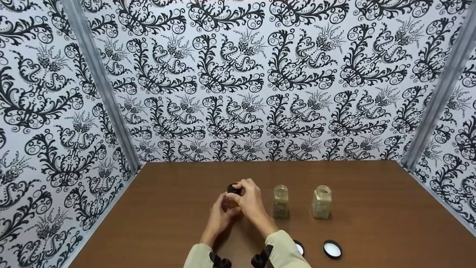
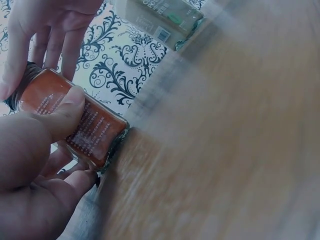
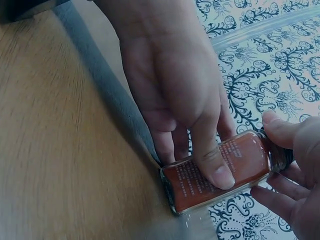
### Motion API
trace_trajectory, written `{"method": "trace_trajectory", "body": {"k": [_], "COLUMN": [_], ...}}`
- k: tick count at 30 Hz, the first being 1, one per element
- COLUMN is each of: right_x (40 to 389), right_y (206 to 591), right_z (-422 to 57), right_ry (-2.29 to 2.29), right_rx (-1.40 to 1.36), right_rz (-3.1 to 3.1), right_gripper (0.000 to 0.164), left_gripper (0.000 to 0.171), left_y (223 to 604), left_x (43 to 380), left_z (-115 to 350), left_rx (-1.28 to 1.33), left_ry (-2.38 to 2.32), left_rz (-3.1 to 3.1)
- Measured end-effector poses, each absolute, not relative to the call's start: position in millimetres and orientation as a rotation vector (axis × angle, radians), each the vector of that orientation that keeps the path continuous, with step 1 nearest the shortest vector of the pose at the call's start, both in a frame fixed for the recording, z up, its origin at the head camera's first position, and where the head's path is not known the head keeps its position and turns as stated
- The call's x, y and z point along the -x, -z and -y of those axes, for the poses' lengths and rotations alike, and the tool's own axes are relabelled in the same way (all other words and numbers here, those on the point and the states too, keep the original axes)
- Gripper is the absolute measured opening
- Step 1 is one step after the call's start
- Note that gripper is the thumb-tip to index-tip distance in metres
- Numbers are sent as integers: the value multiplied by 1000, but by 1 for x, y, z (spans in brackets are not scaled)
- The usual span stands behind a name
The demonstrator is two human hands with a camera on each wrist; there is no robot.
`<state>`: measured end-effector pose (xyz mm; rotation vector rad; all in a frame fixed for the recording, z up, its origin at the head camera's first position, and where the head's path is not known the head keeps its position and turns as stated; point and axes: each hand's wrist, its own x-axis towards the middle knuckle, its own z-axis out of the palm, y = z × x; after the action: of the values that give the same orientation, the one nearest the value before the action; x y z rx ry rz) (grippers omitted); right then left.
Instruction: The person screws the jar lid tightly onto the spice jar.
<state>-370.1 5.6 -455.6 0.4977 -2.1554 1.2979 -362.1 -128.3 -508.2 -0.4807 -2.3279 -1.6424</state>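
Observation:
A square glass spice jar (image 2: 105, 112) with orange-red powder is held between both hands just at the tabletop. My left hand (image 1: 218, 217) grips its body, with the thumb (image 2: 67, 115) across the printed side. My right hand (image 1: 253, 203) holds the black lid (image 1: 233, 189) at the jar's neck, thumb and fingers on either side of it. In the right wrist view the jar (image 3: 245, 157) lies tilted across the picture, its lid (image 3: 281, 156) under the right hand's fingers. Whether the lid is loose cannot be seen.
Right of the hands stand two lidless glass jars: one with olive-green powder (image 1: 280, 208), one with paler powder (image 1: 322, 205). Nearer the front lie two black lids, white insides up; one lid (image 1: 332, 249) shows fully, the other lid (image 1: 299, 248) is partly behind the right sleeve. Patterned walls enclose the brown table (image 1: 167, 208).

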Motion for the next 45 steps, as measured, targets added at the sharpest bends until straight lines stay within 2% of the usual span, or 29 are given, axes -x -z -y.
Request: {"method": "trace_trajectory", "body": {"k": [7,12,19,30,39,45], "right_x": [368,368,373,373,373,374], "right_y": [452,456,464,462,460,462], "right_z": [-5,-9,-14,-15,-20,-22], "right_ry": [-1298,-1289,-1317,-1390,-1435,-1453], "right_rx": [-481,-579,-627,-606,-617,-673], "right_rz": [2232,2201,2117,2116,2116,2078], "right_gripper": [32,18,14,26,17,17], "left_gripper": [52,49,51,53,54,56], "left_y": [508,509,508,507,506,506], "left_x": [362,364,362,360,361,361], "left_z": [128,126,125,127,127,127], "left_rx": [497,543,569,492,507,484], "left_ry": [1656,1698,1712,1578,1624,1606], "left_rz": [2298,2238,2232,2348,2304,2323]}}
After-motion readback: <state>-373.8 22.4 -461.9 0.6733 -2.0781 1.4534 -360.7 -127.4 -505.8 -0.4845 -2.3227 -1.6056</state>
